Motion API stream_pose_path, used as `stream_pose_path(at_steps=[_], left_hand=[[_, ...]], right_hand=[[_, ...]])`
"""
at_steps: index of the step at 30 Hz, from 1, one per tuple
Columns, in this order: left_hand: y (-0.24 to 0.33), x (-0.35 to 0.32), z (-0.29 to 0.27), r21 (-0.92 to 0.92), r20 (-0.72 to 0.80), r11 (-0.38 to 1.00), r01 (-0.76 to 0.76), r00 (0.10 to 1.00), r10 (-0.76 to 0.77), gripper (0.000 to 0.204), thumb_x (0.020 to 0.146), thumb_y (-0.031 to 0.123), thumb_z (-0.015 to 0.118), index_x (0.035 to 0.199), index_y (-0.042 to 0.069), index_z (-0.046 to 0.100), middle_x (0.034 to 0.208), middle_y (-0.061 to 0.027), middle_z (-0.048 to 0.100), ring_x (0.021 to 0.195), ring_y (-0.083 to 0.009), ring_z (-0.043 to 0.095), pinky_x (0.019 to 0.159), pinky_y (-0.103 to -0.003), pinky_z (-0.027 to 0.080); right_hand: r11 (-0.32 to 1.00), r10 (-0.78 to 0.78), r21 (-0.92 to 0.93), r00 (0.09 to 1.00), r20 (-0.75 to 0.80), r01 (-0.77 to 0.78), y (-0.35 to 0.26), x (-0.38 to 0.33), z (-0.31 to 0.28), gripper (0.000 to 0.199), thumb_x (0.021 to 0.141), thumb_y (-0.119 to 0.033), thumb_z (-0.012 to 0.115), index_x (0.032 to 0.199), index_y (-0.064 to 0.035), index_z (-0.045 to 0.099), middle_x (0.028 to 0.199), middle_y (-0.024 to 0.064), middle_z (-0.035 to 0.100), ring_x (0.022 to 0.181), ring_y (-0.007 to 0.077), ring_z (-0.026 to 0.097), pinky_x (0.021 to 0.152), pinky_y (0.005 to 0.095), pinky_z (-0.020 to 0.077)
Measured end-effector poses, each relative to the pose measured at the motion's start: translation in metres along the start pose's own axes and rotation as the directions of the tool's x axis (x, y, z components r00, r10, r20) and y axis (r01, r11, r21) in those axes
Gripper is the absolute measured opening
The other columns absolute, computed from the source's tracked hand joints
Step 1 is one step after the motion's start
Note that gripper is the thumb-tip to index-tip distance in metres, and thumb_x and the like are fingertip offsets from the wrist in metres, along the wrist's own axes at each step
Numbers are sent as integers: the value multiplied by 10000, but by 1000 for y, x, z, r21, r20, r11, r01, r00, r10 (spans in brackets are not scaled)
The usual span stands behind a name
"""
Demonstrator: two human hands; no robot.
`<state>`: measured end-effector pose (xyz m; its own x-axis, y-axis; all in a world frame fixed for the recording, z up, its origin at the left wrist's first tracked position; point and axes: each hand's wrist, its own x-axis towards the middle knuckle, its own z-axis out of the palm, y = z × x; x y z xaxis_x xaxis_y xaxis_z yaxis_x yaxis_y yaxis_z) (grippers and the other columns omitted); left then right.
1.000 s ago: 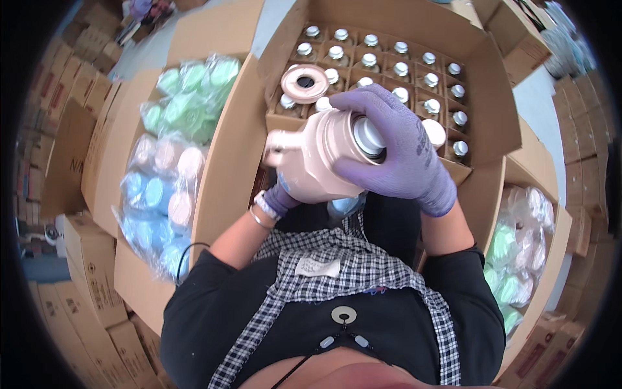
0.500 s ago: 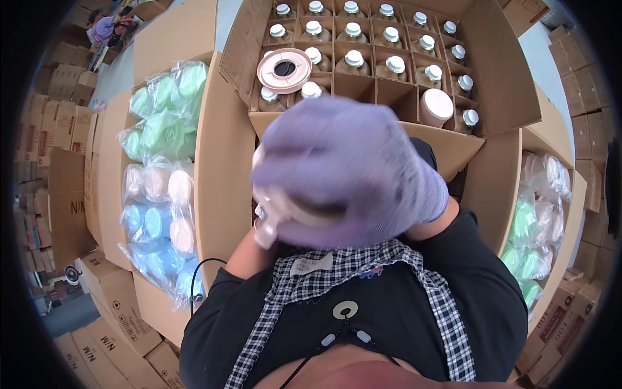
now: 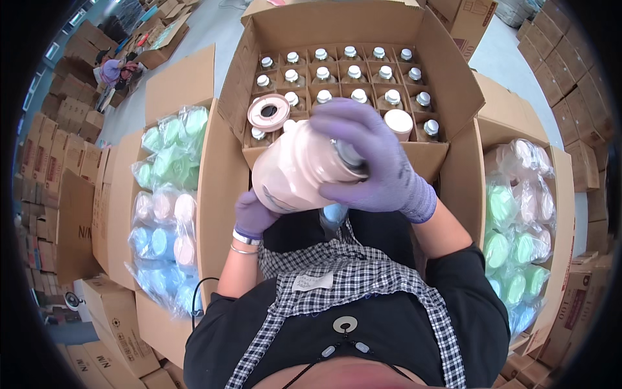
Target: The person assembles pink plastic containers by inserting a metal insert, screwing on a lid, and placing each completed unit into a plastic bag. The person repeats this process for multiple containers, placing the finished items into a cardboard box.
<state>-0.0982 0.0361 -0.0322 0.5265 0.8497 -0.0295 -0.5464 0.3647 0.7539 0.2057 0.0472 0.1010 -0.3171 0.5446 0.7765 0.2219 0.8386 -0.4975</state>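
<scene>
A pale pink thermos jug [image 3: 285, 165] lies tilted across my two hands, above my lap. My left hand [image 3: 254, 216], in a purple glove, closes round its lower end. The gloved right hand [image 3: 382, 162] grips the opposite end, fingers curved about the rim, where a silvery collar and a dark opening show. Behind the jug stands an open carton [image 3: 414, 152] of capped bottles [image 3: 354, 72] in cardboard dividers. A pink ring-shaped part [image 3: 254, 117] rests on the bottles at its left. A pink round piece [image 3: 398, 122] sits in the front row at the right.
Open cartons flank me, holding plastic-wrapped pieces: green [image 3: 170, 153], pink and blue ones [image 3: 159, 243] at left, more wrapped green pieces [image 3: 499, 202] at right. Something blue [image 3: 335, 215] shows below the jug. Stacked boxes surround the area; another person [image 3: 111, 70] is at far left.
The jug, earlier mostly hidden behind my blurred right glove, now shows along its side. My right hand has shifted right to its mouth end. The view has moved so more of the carton's surroundings show.
</scene>
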Motion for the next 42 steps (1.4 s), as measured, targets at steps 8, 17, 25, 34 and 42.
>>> stream_pose_path(at_steps=[8,17,25,34,42], left_hand=[[29,-11,-16,-128,-64,989,-73,996,65,809,1075,505,615,1641,-4,341,1667,-192,439,1540,-338,432,1294,-529,325],[15,39,86,880,430,-95,-466,866,-256,418,920,415,785,1020,10,755,1377,-202,633,1320,-410,564,1092,-494,471],[29,176,-71,832,296,-554,-11,854,428,771,772,481,886,1441,196,632,1385,-159,632,1296,-372,595,986,-504,536],[59,203,-171,994,-17,101,-30,902,431,627,967,311,808,1491,59,575,1361,-109,696,1235,-286,682,1024,-392,568],[30,90,81,374,60,906,-201,979,193,643,1117,352,578,1605,-9,365,1550,-179,533,1381,-306,601,1132,-480,542]], right_hand=[[971,-154,201,983,100,131,-17,-4,17,1020,665,-309,987,1542,-64,526,1353,196,626,1208,396,642,1031,471,534],[896,358,216,919,164,-388,46,-46,20,571,883,-247,786,1392,-17,667,1275,163,688,1170,298,682,1052,395,513],[416,726,548,628,281,-726,70,-114,37,397,1134,-269,516,1372,18,651,1196,140,734,1117,196,704,1023,330,547],[709,654,331,756,24,-623,88,-81,17,392,1038,-201,684,1381,-13,665,1184,74,704,1095,160,666,992,309,546],[932,293,-215,956,-21,-291,88,-5,43,711,866,-269,804,1473,1,550,1286,215,659,1212,356,662,1018,390,546]])
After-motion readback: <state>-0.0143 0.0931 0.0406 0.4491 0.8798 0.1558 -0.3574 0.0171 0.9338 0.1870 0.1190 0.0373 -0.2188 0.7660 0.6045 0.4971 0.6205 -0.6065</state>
